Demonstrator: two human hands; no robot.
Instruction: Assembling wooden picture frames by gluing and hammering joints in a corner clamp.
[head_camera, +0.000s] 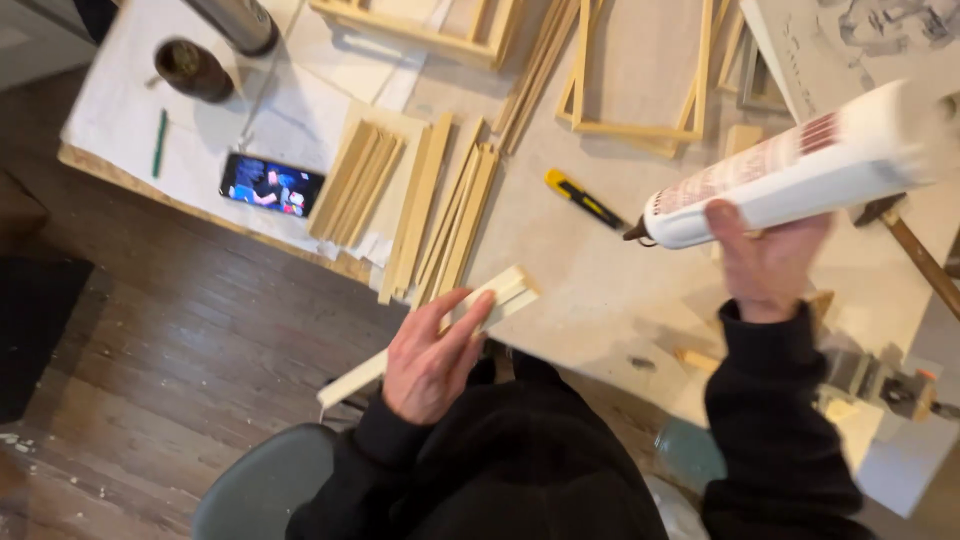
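Two hands busy: our left hand (430, 360) clasps wood strip (440, 335) at 6 o'clock; our right hand (765, 265) grips white glue bottle (800, 170) at 3 o'clock, above worktable (580, 270).

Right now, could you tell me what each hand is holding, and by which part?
The left hand grips a pale wooden strip around its middle. The right hand holds a white glue tube by its body, behind the nozzle.

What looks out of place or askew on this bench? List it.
Little stands out. The wooden strip in the left hand juts past the table edge. The right hand holds a glue tube. The phone lies near the edge.
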